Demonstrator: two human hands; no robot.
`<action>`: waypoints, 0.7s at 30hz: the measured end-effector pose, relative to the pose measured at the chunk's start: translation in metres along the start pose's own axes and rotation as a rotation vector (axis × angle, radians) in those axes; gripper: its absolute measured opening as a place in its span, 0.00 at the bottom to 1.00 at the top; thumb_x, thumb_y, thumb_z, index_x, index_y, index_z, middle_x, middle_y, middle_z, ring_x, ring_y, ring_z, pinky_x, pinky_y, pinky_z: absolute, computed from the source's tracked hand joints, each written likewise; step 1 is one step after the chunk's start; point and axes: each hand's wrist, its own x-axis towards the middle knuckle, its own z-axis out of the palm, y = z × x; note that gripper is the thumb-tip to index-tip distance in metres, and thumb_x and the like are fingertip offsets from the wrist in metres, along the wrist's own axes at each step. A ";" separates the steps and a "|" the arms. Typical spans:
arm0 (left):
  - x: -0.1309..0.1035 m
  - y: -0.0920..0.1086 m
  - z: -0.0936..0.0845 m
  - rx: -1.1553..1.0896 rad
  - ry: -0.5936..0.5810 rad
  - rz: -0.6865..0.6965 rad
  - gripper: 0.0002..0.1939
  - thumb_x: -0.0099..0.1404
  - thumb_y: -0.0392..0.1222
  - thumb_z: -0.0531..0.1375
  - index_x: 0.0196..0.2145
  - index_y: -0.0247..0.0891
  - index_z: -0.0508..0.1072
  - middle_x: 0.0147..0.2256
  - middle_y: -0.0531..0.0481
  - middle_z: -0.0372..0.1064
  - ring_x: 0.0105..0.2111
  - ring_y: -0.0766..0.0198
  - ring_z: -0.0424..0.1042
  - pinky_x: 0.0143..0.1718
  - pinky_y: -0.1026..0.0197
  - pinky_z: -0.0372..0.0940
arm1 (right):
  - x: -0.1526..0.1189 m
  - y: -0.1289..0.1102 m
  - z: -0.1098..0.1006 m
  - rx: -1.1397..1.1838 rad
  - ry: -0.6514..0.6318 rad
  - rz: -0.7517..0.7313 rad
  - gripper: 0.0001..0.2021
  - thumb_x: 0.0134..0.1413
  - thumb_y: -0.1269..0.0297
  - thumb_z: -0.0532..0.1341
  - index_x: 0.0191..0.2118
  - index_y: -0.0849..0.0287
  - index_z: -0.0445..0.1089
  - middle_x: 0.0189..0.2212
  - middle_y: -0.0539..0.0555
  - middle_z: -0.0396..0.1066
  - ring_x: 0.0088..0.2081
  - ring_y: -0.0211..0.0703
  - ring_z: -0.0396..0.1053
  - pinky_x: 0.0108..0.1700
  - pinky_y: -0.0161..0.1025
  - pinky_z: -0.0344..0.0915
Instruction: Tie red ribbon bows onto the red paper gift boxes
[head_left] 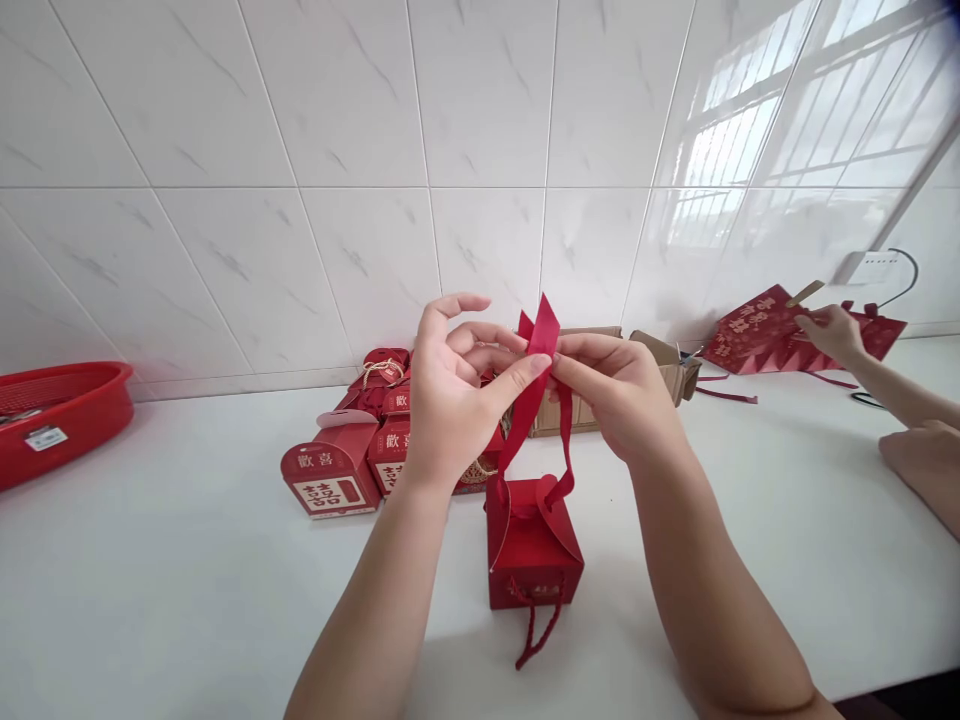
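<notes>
A small red gift box [536, 545] stands on the white counter between my forearms, a red rope handle [538, 640] hanging down its near side. From its folded top rises a red ribbon [541, 345], whose two ends cross above the box. My left hand [465, 385] pinches the ribbon between thumb and finger, its other fingers lifted. From the other side, my right hand [615, 385] pinches the ribbon at the same spot. The fingertips of both hands nearly meet there.
Several red boxes with gold lettering [330, 475] stand at left behind my hand. An open cardboard box [585, 415] lies near the tiled wall. A red plastic basket [67, 420] sits far left. Another person's hand [829, 335] holds a red paper bag [757, 330] at right.
</notes>
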 end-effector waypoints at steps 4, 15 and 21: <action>0.001 -0.003 -0.002 0.053 0.024 0.002 0.26 0.51 0.35 0.68 0.43 0.45 0.60 0.34 0.55 0.68 0.23 0.71 0.71 0.29 0.64 0.72 | 0.000 -0.002 -0.003 -0.007 -0.106 0.047 0.06 0.52 0.64 0.63 0.31 0.60 0.76 0.24 0.50 0.70 0.25 0.34 0.66 0.27 0.33 0.65; 0.003 -0.006 -0.005 0.116 -0.042 0.001 0.29 0.50 0.34 0.68 0.47 0.48 0.61 0.38 0.51 0.70 0.22 0.71 0.71 0.29 0.62 0.72 | -0.001 -0.002 -0.005 0.005 -0.209 0.083 0.13 0.47 0.53 0.67 0.31 0.59 0.74 0.23 0.49 0.68 0.24 0.34 0.66 0.26 0.33 0.65; 0.003 -0.007 -0.005 0.093 -0.043 -0.008 0.30 0.50 0.36 0.69 0.49 0.47 0.64 0.41 0.49 0.70 0.24 0.70 0.72 0.30 0.62 0.72 | 0.001 0.001 -0.008 0.091 -0.241 0.106 0.14 0.53 0.54 0.63 0.26 0.60 0.71 0.19 0.46 0.65 0.16 0.29 0.60 0.19 0.31 0.57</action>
